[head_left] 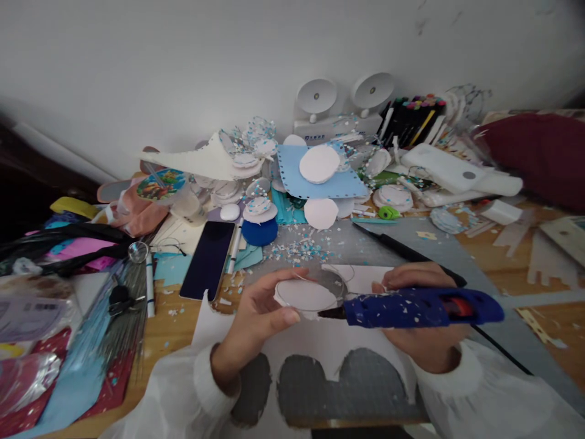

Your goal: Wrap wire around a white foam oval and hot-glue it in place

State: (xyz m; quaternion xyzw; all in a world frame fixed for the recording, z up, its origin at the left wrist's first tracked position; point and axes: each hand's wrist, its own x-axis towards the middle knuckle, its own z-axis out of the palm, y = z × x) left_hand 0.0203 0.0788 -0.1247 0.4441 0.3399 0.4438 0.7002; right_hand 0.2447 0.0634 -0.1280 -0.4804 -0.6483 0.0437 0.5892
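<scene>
My left hand (260, 323) pinches a white oval disc (305, 295) between thumb and fingers, its flat face turned up. A thin wire loop runs round the disc's edge and on toward the right. Wrapped round a blue hot glue gun (402, 306) is my right hand (425, 341), partly hidden behind the tool. The gun's dark nozzle points left and meets, or nearly meets, the near right rim of the disc; I cannot tell which. Below both hands lies a white sheet (320, 347) with rounded cut-outs, on a grey cutting mat (493, 323).
A black phone (208, 259), a blue lid-like disc (259, 231) and paper scraps (301, 249) lie beyond my hands. A long black tool (402, 250) rests on the mat. Behind are a light blue sheet (292, 167), markers (414, 122) and a twin-headed lamp (338, 125). Wires and bags crowd the left.
</scene>
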